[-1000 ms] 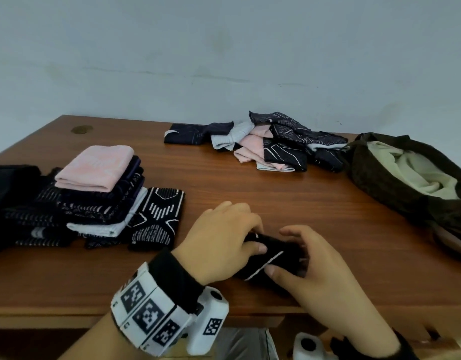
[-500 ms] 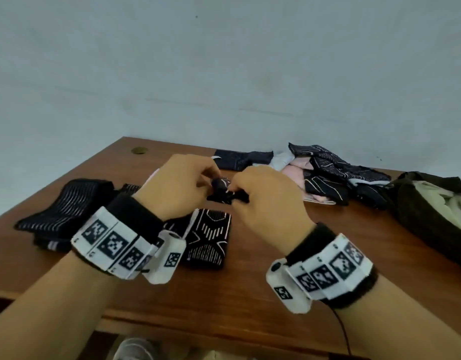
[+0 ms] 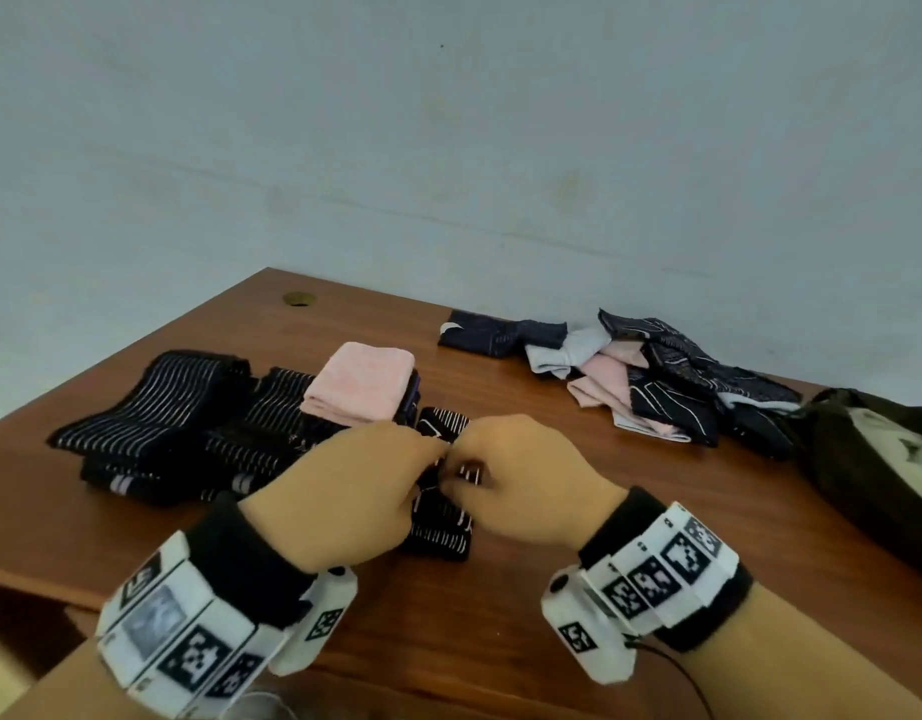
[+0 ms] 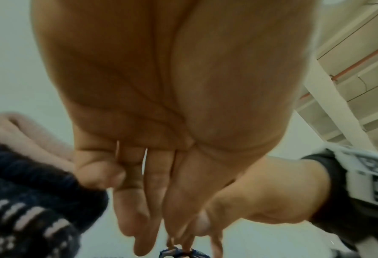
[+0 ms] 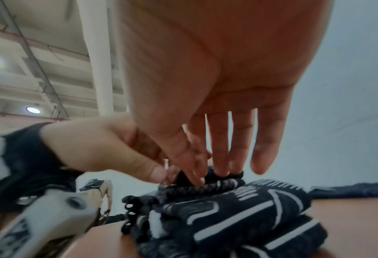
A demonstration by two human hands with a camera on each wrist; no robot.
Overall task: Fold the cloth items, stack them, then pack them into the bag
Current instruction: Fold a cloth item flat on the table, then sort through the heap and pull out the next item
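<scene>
Black knit with white line markings: the small cloth (image 3: 461,472) is held between both hands above the near-centre of the wooden table (image 3: 552,589). The left hand (image 3: 344,491) and the right hand (image 3: 526,480) meet knuckle to knuckle, each pinching the cloth with thumb and fingertips. In the right wrist view the right thumb and forefinger are closed on the rolled top edge of the cloth (image 5: 205,185), the remaining fingers (image 5: 265,143) extended and loose; the left hand's thumb (image 5: 152,172) nips the same edge from the other side. The gathered edge runs left to right between the hands. How the rest of the piece hangs cannot be told, since the hands cover it.

Directly below the hands lies a folded black patterned piece (image 3: 440,527), long axis pointing away from the person, flat on the table. To its left stands a folded stack (image 3: 271,433) of dark striped items, topped by a pink folded cloth (image 3: 357,381), with a further striped item (image 3: 152,402) laid out at far left, long axis running diagonally toward the back.

At the far side of the table sits an unfolded heap (image 3: 656,376) of navy, grey and pink pieces. A dark bag (image 3: 864,470) with pale lining lies open at the right edge. Both wrists carry white marker bands (image 3: 661,569).
</scene>
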